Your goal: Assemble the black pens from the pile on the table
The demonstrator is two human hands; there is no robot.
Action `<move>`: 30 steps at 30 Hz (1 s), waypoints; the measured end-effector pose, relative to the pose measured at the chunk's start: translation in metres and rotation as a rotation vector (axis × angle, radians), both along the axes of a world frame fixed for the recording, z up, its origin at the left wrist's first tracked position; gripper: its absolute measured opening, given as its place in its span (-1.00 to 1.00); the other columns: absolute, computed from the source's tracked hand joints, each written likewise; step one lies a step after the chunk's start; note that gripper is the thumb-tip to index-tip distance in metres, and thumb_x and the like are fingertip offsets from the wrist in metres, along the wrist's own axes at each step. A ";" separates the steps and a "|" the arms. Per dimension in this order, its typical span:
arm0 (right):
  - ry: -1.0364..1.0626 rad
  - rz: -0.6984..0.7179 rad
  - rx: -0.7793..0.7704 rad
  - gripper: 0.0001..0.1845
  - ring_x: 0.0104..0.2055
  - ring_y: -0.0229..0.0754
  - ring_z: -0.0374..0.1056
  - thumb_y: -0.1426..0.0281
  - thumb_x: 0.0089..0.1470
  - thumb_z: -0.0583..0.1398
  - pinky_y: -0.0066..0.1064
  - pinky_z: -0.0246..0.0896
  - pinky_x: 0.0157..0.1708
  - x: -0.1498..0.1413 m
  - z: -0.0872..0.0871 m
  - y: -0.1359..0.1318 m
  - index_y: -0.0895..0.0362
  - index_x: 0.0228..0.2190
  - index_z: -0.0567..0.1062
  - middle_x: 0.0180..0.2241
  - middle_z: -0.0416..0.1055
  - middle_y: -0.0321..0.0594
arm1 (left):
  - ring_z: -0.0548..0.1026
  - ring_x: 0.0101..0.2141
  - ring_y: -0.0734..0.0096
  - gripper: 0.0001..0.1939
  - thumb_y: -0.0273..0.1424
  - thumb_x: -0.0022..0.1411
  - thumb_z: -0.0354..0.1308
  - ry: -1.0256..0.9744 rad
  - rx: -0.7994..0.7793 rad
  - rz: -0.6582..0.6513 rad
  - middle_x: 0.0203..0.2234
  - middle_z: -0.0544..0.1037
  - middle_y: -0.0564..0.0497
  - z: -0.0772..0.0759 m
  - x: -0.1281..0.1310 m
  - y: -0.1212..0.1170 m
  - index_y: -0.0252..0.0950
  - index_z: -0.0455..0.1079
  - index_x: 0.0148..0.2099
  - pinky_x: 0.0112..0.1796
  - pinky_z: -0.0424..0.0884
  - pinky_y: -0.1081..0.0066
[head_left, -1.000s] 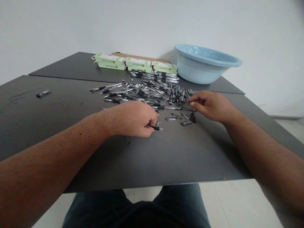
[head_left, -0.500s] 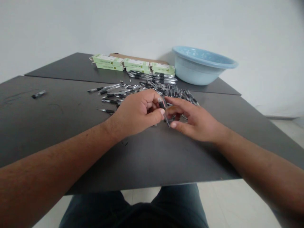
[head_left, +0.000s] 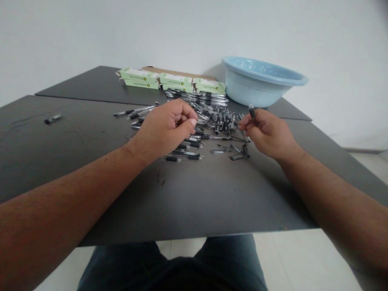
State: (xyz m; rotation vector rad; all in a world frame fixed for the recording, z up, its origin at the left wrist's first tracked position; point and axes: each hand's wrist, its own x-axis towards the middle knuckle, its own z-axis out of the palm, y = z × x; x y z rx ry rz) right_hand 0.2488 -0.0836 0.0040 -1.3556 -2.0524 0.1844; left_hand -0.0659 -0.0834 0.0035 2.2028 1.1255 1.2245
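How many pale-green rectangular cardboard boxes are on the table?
6 pale-green rectangular cardboard boxes appear, two each in the left stack, middle stack and right stack. The right stack's lower box barely shows behind clear-and-black plastic pens; more may be hidden.

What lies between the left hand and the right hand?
In the head view, part of the pen pile lies between the left hand and the right hand, which holds a pen.

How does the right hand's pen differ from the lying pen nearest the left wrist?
The held pen is in the right hand; the lying pen rests on the table. The held pen stands steeply, pale end up; the lying pen is flat, pale end pointing right. Both show a black section by that end.
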 end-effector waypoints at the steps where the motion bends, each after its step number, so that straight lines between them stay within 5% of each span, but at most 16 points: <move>1: -0.050 -0.072 0.025 -0.80 -0.20 0.02 0.55 0.41 0.18 0.19 -0.17 0.41 -0.17 0.006 0.001 0.005 0.09 -0.18 0.59 -0.21 0.64 -0.12 | 0.60 -0.43 0.40 -0.93 -0.39 0.33 0.19 0.005 0.004 0.012 -0.44 0.65 0.09 -0.001 -0.001 0.002 -0.21 0.46 -0.14 -0.36 0.45 0.36; 4: -0.224 -0.194 0.020 -0.78 -0.22 0.07 0.53 0.37 0.12 0.24 -0.17 0.36 -0.20 0.020 0.003 0.017 0.09 -0.20 0.64 -0.24 0.63 -0.08 | 0.60 -0.41 0.38 -0.92 -0.38 0.34 0.19 0.015 0.004 0.023 -0.42 0.66 0.08 -0.003 -0.002 0.005 -0.21 0.46 -0.12 -0.32 0.45 0.34; 10: -0.464 -0.207 -0.026 -0.75 -0.19 0.04 0.50 0.25 0.16 0.23 -0.23 0.30 -0.22 0.033 -0.004 0.031 0.10 -0.23 0.65 -0.26 0.60 -0.08 | 0.56 -0.43 0.38 -0.90 -0.37 0.33 0.20 0.066 0.074 0.025 -0.43 0.63 0.07 -0.007 -0.004 0.007 -0.21 0.48 -0.12 -0.32 0.42 0.32; 20: -0.592 -0.061 -0.076 -0.73 -0.19 -0.02 0.47 0.24 0.20 0.21 -0.29 0.25 -0.21 0.022 -0.008 0.026 0.11 -0.24 0.65 -0.28 0.57 -0.12 | 0.54 -0.45 0.39 -0.89 -0.35 0.30 0.18 0.117 0.068 0.035 -0.45 0.62 0.08 -0.001 0.000 0.000 -0.22 0.46 -0.15 -0.34 0.39 0.34; 30: -0.666 -0.076 -0.142 -0.77 -0.23 -0.04 0.46 0.23 0.19 0.22 -0.31 0.21 -0.28 0.021 -0.015 0.031 0.09 -0.31 0.63 -0.28 0.57 -0.10 | 0.56 -0.41 0.38 -0.86 -0.33 0.30 0.18 0.147 0.049 0.014 -0.43 0.64 0.08 -0.001 0.000 -0.001 -0.22 0.48 -0.12 -0.33 0.41 0.36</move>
